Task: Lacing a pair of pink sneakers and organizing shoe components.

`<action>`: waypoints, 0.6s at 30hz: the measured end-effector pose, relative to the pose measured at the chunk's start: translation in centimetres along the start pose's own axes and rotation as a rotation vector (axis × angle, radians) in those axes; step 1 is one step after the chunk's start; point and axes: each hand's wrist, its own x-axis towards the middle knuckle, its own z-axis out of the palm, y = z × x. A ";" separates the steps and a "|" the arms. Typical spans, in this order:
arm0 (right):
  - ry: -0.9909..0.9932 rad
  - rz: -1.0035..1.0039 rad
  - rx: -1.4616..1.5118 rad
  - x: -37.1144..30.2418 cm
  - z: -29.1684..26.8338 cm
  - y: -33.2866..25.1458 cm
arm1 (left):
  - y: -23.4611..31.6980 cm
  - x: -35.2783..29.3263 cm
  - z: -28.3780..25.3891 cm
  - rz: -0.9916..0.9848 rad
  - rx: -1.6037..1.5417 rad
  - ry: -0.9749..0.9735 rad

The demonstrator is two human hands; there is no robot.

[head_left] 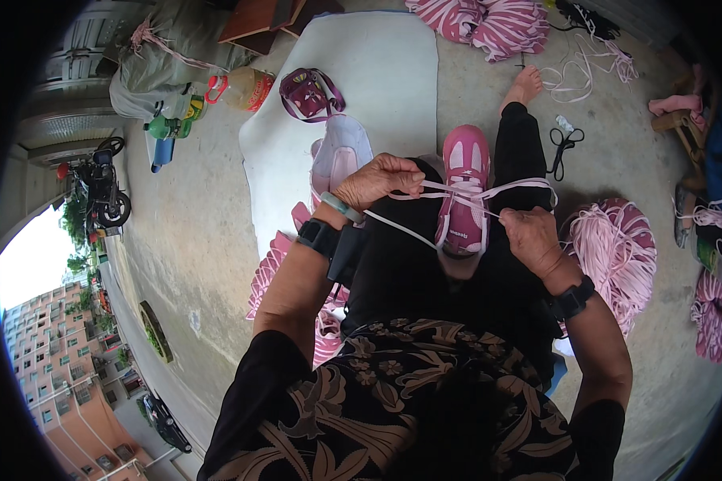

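Observation:
A pink and white sneaker point(464, 156) rests between my knees, its toe pointing away from me. Pale pink shoelaces point(467, 191) cross over its middle and stretch out to both sides. My left hand point(385, 178) pinches the lace on the left side, above my thigh. On the right, my right hand point(529, 236) is closed on the other lace strand, with a loop lying above it. Left of my left hand stands a pale shoe upper point(346, 148), open at the top. Beside my right arm sits a big bundle of pink laces point(610, 248).
Black scissors point(565, 148) lie on the concrete right of my leg. A white sheet point(361, 60) covers the floor ahead, with a purple bag point(306, 92) on it. Bottles point(245, 86) stand to the left. More pink bundles point(509, 28) lie at the far side.

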 end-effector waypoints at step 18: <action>-0.002 0.598 -0.080 -17.8 -5.0 6.6 | -3.7 2.5 5.6 0.123 0.858 0.379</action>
